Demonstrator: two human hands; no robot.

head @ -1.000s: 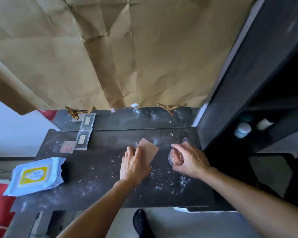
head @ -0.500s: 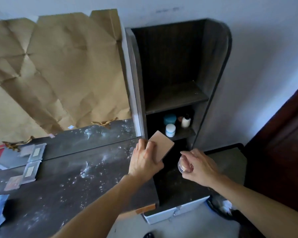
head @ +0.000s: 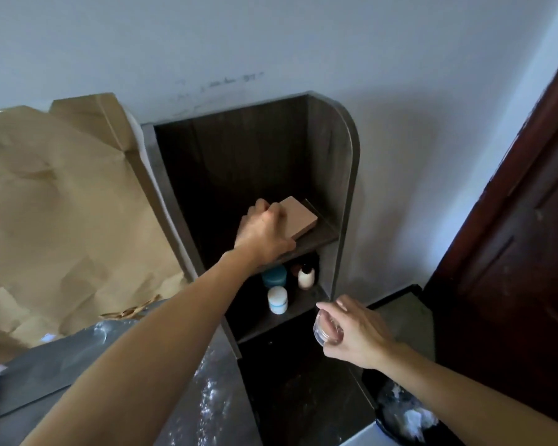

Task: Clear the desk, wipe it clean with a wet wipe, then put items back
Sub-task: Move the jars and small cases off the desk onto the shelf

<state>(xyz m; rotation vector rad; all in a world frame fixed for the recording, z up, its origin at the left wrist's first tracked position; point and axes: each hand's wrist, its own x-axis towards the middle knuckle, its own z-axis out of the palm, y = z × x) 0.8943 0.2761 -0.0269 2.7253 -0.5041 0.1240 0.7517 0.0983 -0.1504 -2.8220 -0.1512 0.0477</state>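
Clearing phase. Your left hand (head: 264,233) is gripping the flat tan rectangular box (head: 298,217) at the dark wooden shelf (head: 322,238); your right hand (head: 358,333) is pinching a small clear round dish (head: 324,329). The powder-dusted grey bench (head: 62,365) is awaiting wiping.

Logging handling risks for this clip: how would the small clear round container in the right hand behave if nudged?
Probably rigid: the clear round container shows an undistorted circular rim while pinched by the right hand. Likely light, since a loose pinch carries it. Its smooth clear wall may be slippery, and on edge it could roll.
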